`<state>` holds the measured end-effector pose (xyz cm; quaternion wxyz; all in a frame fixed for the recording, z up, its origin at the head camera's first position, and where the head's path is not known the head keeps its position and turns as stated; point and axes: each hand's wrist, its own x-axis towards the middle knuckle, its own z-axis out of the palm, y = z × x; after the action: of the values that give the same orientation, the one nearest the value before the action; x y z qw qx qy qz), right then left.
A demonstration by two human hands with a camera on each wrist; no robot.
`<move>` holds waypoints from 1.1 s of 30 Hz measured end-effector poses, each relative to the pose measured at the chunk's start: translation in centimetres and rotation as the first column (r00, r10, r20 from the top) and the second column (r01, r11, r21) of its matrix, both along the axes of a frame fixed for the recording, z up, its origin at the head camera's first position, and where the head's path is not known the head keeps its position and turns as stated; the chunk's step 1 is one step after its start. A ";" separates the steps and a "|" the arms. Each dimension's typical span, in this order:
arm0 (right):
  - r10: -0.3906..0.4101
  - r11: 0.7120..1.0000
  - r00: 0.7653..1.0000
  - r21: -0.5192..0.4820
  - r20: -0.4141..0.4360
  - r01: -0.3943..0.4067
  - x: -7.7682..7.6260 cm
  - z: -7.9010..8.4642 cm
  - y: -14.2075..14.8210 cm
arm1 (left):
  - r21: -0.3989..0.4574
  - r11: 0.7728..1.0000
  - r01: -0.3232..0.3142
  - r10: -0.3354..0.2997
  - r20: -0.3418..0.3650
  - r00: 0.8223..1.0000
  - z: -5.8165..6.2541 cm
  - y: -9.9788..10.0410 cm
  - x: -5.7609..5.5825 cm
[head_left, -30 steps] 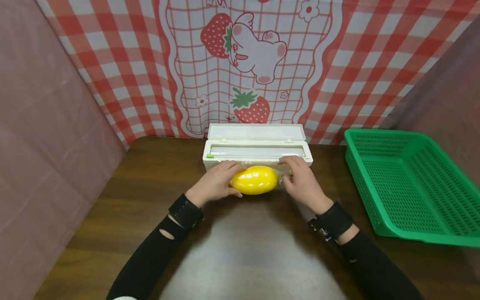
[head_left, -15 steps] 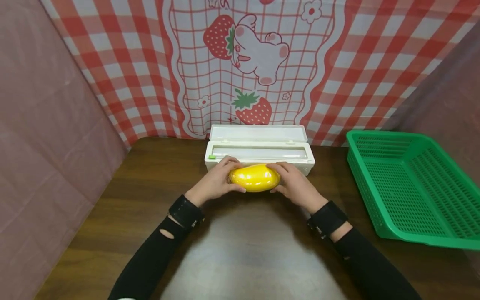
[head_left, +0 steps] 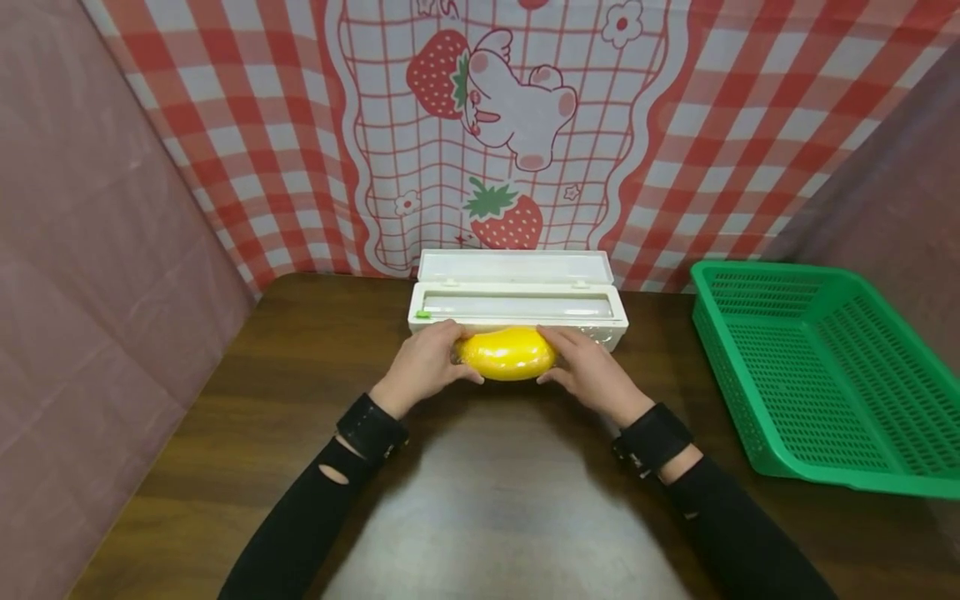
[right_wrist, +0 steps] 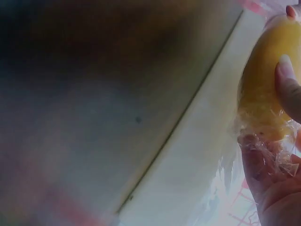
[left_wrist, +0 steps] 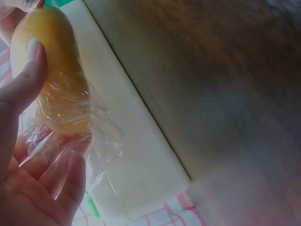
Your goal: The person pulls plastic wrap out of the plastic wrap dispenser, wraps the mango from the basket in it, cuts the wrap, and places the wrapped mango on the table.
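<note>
A smooth yellow mango lies sideways between both hands, just in front of a white cling film dispenser. Clear cling film is crumpled round the mango's end in the left wrist view and reaches over the dispenser's front wall. My left hand grips the left end, thumb toward me and fingers behind. My right hand holds the right end in a similar way. In the right wrist view, bunched film sits between that palm and the mango.
The dispenser's lid stands raised at the back, and a green slider sits at its left. A green plastic basket stands on the right of the brown wooden table. A checked cloth hangs behind.
My right hand has moved from the film beside the mango, near the dispenser's front edge, onto the mango's right end. My left hand has kept its hold; the mango has shifted slightly.
</note>
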<state>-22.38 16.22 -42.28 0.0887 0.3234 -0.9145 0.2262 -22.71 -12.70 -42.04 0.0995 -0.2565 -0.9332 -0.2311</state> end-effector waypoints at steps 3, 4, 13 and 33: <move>-0.010 1.000 1.000 -0.019 0.010 0.010 -0.1 -0.2 -0.2 | 0.007 1.000 0.000 0.000 0.011 1.000 0.0 -0.1 -0.2; -0.015 1.000 1.000 -0.026 0.017 0.016 -0.1 -0.2 -0.2 | 0.014 1.000 0.005 -0.005 0.014 1.000 0.0 -0.1 -0.3; -0.031 0.999 0.997 -0.004 0.069 0.031 -0.3 0.0 -0.4 | -0.003 1.000 0.005 -0.005 0.053 0.999 -0.1 -0.5 -0.4; -0.055 0.991 0.945 -0.101 0.323 0.092 -1.5 -0.6 0.1 | 0.104 0.989 -0.105 0.071 0.286 0.956 -0.7 -0.5 -1.2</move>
<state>-23.86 16.31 -42.87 -0.0335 0.2426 -0.9137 0.3243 -23.90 -13.23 -42.75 -0.0092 -0.1729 -0.9330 -0.3155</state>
